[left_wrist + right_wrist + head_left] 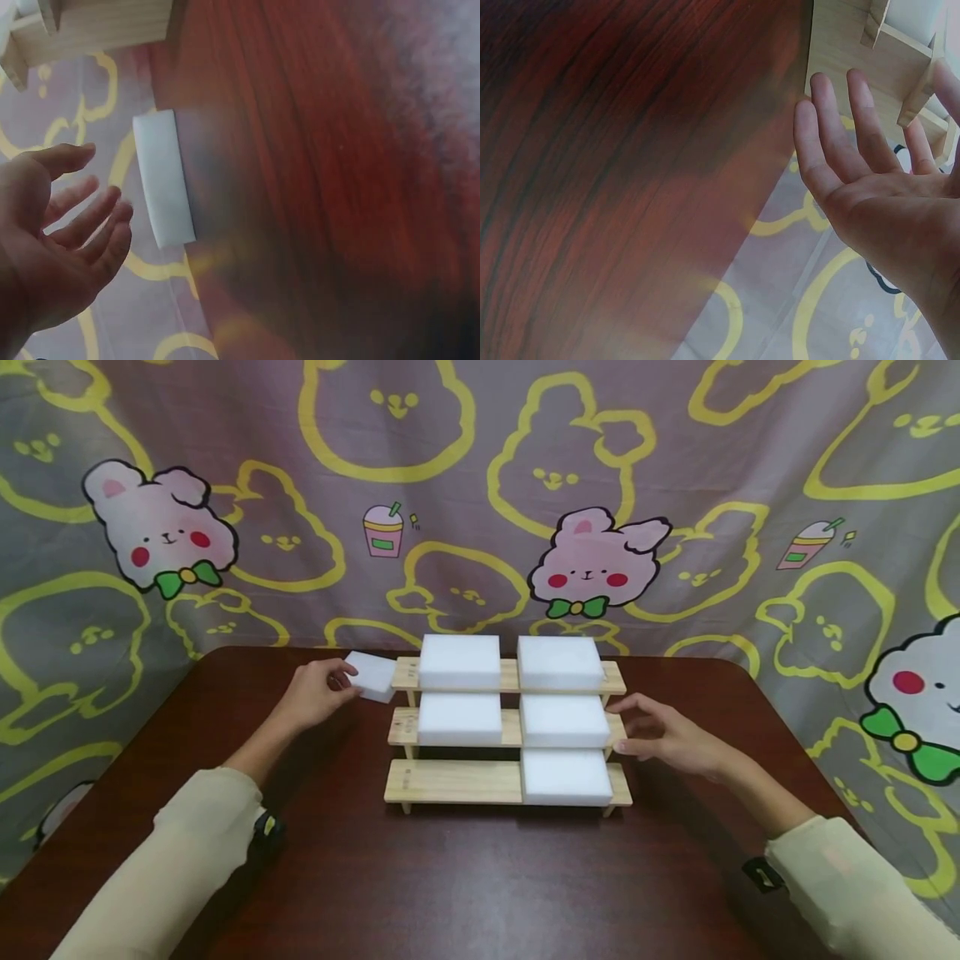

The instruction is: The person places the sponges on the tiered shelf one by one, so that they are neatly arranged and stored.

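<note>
At the back left of the table lies a loose white foam block (372, 675), beside a three-tier wooden rack (453, 782). My left hand (317, 692) is at the block's left side, fingers loosely bent. The left wrist view shows a gap between those fingertips and the block (165, 180). At the rack's right end is my right hand (671, 739), thumb and fingertips right at the middle shelf. In the right wrist view its fingers (861, 112) are spread and relaxed, the palm holding nothing. Two white blocks sit on each upper shelf; one block (567, 777) sits on the bottom shelf's right.
The dark reddish-brown table (480, 885) runs back to a curtain (465, 435) printed with cartoon animals. The bottom shelf's left half shows bare wood. Both forearms wear pale sleeves (172, 852) with dark bands at the wrists.
</note>
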Available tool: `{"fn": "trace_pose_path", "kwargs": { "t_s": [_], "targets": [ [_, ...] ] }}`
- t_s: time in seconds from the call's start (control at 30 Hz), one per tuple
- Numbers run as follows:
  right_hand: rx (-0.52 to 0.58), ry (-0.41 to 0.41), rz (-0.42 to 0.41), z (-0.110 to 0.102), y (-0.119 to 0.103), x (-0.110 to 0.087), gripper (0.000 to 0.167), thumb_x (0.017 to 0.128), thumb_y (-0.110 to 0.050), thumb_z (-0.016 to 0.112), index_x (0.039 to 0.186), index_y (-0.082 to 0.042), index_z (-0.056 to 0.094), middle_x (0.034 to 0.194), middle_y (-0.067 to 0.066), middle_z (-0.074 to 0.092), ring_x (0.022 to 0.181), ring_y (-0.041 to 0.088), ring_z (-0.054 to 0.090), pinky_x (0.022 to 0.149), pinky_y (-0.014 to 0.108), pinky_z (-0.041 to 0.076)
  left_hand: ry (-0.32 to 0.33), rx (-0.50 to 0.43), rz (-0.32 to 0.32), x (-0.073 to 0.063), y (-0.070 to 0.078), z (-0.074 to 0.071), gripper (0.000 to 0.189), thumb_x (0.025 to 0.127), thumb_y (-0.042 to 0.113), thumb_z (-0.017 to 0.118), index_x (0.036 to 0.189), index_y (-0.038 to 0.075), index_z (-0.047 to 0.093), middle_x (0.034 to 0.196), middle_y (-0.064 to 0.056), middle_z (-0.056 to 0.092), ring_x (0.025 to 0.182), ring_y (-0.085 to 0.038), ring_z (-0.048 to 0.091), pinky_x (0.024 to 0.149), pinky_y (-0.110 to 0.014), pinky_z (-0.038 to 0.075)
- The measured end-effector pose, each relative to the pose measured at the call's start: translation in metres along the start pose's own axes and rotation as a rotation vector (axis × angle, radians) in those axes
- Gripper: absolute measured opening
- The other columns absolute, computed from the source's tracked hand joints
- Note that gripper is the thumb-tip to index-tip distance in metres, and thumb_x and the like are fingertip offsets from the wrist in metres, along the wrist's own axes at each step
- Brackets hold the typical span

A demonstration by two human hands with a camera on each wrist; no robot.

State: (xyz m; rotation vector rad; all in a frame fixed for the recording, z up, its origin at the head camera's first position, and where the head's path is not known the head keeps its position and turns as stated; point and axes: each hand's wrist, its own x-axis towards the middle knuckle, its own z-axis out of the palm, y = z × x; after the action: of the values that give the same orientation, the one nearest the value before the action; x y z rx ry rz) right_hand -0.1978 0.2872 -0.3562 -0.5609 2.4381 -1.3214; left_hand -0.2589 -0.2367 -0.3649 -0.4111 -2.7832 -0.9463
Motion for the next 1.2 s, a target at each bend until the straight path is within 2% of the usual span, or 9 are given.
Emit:
{"fn": "trace_pose_path", "kwargs": {
  "t_s": [0.2,0.43,0.57,0.77,0.97,1.2],
  "targets": [
    [0.008,-0.004,-0.001,0.000,0.000,0.000,0.053,0.096,-0.012,0.073,0.140,-0.001,0.045,0.126,0.028,0.059,0.103,0.033,0.066,0.083,0.052,0.059,-0.024,0.050,-0.022,0.007,-0.006,0.001,0.036,0.091,0.008,0.076,0.118,-0.014,0.066,0.118,-0.036,0.062,0.112,-0.049,0.058,0.096,-0.060,0.046],
    [0.007,-0.002,0.005,0.000,-0.001,0.000,0.054,0.096,-0.012,0.073,0.140,-0.002,0.045,0.127,0.027,0.059,0.103,0.032,0.066,0.084,0.052,0.059,-0.103,0.073,-0.028,0.012,-0.013,0.003,0.046,0.091,0.008,0.077,0.126,-0.017,0.061,0.134,-0.040,0.054,0.127,-0.054,0.050,0.107,-0.062,0.040],
    [0.009,-0.003,0.008,0.000,-0.001,0.000,0.054,0.096,-0.012,0.073,0.140,-0.002,0.045,0.128,0.027,0.058,0.104,0.032,0.066,0.084,0.051,0.059,-0.145,0.098,-0.018,0.014,-0.016,0.005,0.047,0.090,0.008,0.077,0.126,-0.017,0.060,0.135,-0.040,0.054,0.128,-0.054,0.051,0.108,-0.061,0.040],
    [0.006,0.001,0.013,0.000,-0.002,0.000,0.054,0.096,-0.013,0.074,0.140,-0.002,0.045,0.129,0.027,0.057,0.104,0.032,0.066,0.084,0.051,0.059,-0.165,0.147,0.017,0.013,-0.015,0.001,0.047,0.090,0.012,0.078,0.125,-0.016,0.062,0.128,-0.038,0.058,0.120,-0.051,0.054,0.102,-0.061,0.043],
    [0.012,-0.002,0.005,0.000,-0.001,-0.001,0.053,0.096,-0.012,0.073,0.140,-0.002,0.045,0.127,0.027,0.058,0.103,0.032,0.066,0.084,0.051,0.059,-0.187,0.195,0.053,0.005,-0.016,-0.002,0.044,0.089,0.013,0.077,0.122,-0.014,0.066,0.122,-0.035,0.058,0.117,-0.052,0.052,0.103,-0.061,0.040],
    [0.014,0.000,0.011,0.001,-0.001,0.000,0.053,0.096,-0.012,0.073,0.141,-0.002,0.045,0.129,0.027,0.057,0.105,0.032,0.066,0.084,0.051,0.059,-0.189,0.190,0.047,-0.006,-0.017,-0.003,0.044,0.089,0.013,0.079,0.122,-0.013,0.066,0.120,-0.035,0.055,0.113,-0.051,0.051,0.099,-0.061,0.042]
  ]
}}
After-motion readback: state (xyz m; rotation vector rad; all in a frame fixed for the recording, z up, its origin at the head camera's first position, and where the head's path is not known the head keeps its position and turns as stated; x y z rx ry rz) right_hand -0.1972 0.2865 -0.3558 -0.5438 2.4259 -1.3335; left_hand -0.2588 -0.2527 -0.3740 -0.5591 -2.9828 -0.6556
